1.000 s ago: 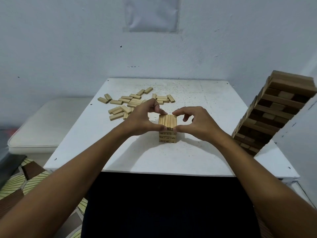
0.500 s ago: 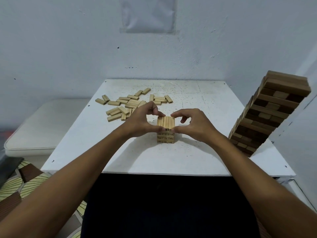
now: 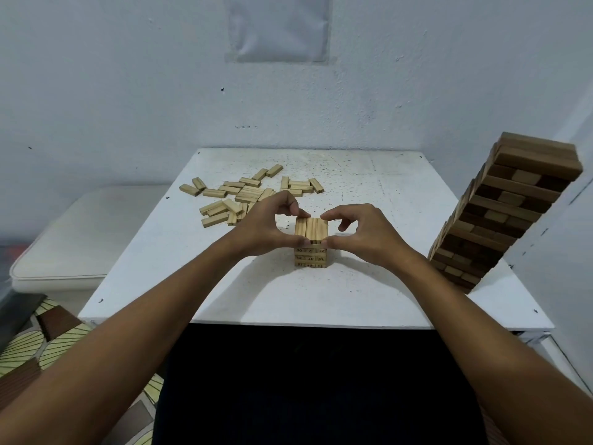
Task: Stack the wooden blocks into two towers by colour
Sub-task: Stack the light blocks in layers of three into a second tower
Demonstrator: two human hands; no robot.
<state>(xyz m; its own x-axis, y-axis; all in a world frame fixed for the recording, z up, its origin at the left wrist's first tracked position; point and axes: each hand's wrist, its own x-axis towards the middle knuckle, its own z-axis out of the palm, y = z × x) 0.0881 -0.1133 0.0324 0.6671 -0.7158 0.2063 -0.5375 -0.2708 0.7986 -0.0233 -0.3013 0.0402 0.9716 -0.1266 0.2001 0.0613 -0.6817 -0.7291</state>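
Fingers (image 3: 327,215) of both hands pinch top row of light tower (image 3: 311,242), mid worktop (image 3: 369,284). Left hand (image 3: 266,226), right hand (image 3: 362,234): curled, thumbs on near edge. Squeeze gently, line rows up straight. Loose blocks (image 3: 247,194) waiting behind; dark tower (image 3: 500,216) at right. Same grip as before, nothing moved.

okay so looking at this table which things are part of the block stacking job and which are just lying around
Part of the job:
light tower
loose light blocks
dark tower
left hand
right hand

Just there:
white table
paper on the wall
cushioned seat
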